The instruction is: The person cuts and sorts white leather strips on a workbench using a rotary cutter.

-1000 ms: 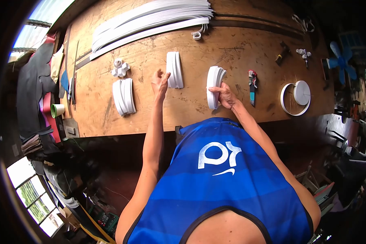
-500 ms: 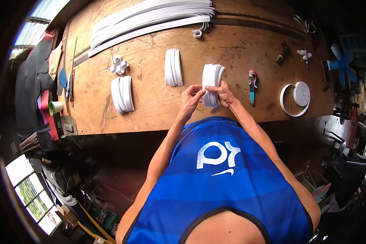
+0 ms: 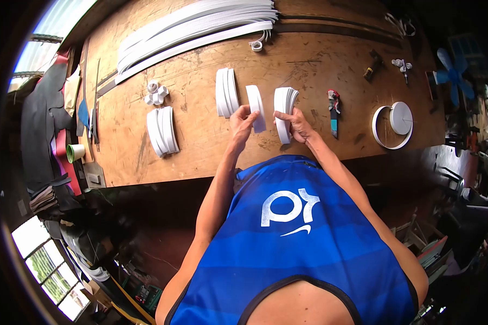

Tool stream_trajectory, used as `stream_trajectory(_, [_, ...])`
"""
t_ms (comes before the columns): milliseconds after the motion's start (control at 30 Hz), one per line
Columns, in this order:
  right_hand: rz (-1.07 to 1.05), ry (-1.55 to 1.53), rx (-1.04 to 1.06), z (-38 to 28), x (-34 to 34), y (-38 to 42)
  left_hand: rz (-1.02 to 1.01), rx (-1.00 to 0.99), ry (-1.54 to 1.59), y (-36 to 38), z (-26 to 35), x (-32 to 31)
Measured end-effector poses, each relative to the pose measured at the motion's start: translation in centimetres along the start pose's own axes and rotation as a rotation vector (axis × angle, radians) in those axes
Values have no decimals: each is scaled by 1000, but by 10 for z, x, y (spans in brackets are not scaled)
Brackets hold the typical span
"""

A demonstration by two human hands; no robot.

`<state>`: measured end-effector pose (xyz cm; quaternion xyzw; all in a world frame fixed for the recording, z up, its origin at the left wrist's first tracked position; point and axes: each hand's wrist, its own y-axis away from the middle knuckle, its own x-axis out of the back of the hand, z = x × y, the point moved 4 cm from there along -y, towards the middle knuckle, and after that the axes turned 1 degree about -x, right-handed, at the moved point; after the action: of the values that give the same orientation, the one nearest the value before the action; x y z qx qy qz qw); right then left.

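Note:
My left hand [image 3: 241,122] pinches a single curved white strip [image 3: 256,100] and holds it above the wooden workbench [image 3: 200,135], between two stacks. My right hand [image 3: 295,125] grips a fanned stack of white strips [image 3: 284,105] standing on edge. To the left of the held strip lies a small pile of white strips [image 3: 226,92]. Another pile of white strips [image 3: 162,129] lies further left, below a cluster of small white rolls [image 3: 156,93].
Long white strips [image 3: 195,27] are stacked along the far edge. A cutter with a teal handle [image 3: 334,112] lies right of my right hand, then a white ring and disc [image 3: 394,125]. Small tools [image 3: 373,66] lie at the far right. A green cup [image 3: 75,152] sits at the left edge.
My left hand came from the middle pile to the fanned stack, took one strip off it, and now carries that strip leftward. My right hand stayed on the stack.

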<state>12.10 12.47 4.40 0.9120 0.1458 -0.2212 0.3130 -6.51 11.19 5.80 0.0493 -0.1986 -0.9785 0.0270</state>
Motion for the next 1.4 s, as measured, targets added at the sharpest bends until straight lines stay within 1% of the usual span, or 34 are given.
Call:
stream_trajectory(133, [-5, -167, -22, -1, 4, 2, 107, -98, -59, -29, 15, 30])
stream_trajectory(233, [-8, -164, -26, -5, 3, 4, 124, -105, -140, -45, 36, 45])
stream_trajectory(267, [-9, -163, -26, -5, 3, 4, 122, -147, -154, -55, 30, 54])
stream_trajectory(333, [5, -149, -27, -4, 3, 3, 234, -83, -277, -63, 18, 69])
stream_trajectory(367, [5, -148, -25, -4, 2, 3, 357, -117, -478, -64, 3, 79])
stream_trajectory(400, [-6, -125, -30, -4, 2, 3, 478, -151, -681, -54, 7, 80])
stream_trajectory(433, [-15, -104, -33, -5, 1, 4, 457, -150, -698, -46, 7, 82])
stream_trajectory(467, [-8, -110, -28, -7, 0, 4, 502, -208, -744, -38, 1, 82])
stream_trajectory(533, [16, -97, -18, -8, -3, 7, 370, -131, -457, -16, 2, 62])
stream_trajectory(600, [15, -88, -25, -4, -2, 4, 142, -17, -205, 0, -8, 35])
stream_trajectory(667, [-2, -72, -31, -4, -5, 0, -37, 54, 22, 12, -13, 7])
stream_trajectory(733, [-34, -63, -25, -7, -12, 1, -112, 85, -13, 21, -11, -11])
stream_trajectory(867, [-60, -44, 1, -3, -12, -2, -93, 90, -26, 23, -13, -22])
stream_trajectory(1000, [-10, 17, 33, -8, -16, 3, -112, 103, 21, 16, -21, -16])
stream_trajectory(1067, [2, 19, 42, -7, -14, 1, -47, 37, 76, 13, -18, -7])
stream_trajectory(1133, [10, 11, -40, 4, -3, -4, 50, -6, 46, 8, -11, 14])
stream_trajectory(1200, [11, -41, -51, -1, -6, -1, 139, -63, -10, -4, -14, 47])
stream_trajectory(1233, [14, -91, -64, -2, -6, 1, 176, -99, 16, -10, -13, 65])
stream_trajectory(1267, [13, -90, -64, 0, -3, 0, 236, -113, -24, -15, -5, 79])
stream_trajectory(1300, [19, -135, -47, 4, 2, -3, 220, -116, -63, -17, 9, 91])
stream_trajectory(1333, [23, -178, -30, 7, 6, -6, 261, -144, -85, -20, 21, 100])
stream_trajectory(1400, [0, -170, -29, 9, 7, -8, 282, -176, -99, -30, 34, 118])
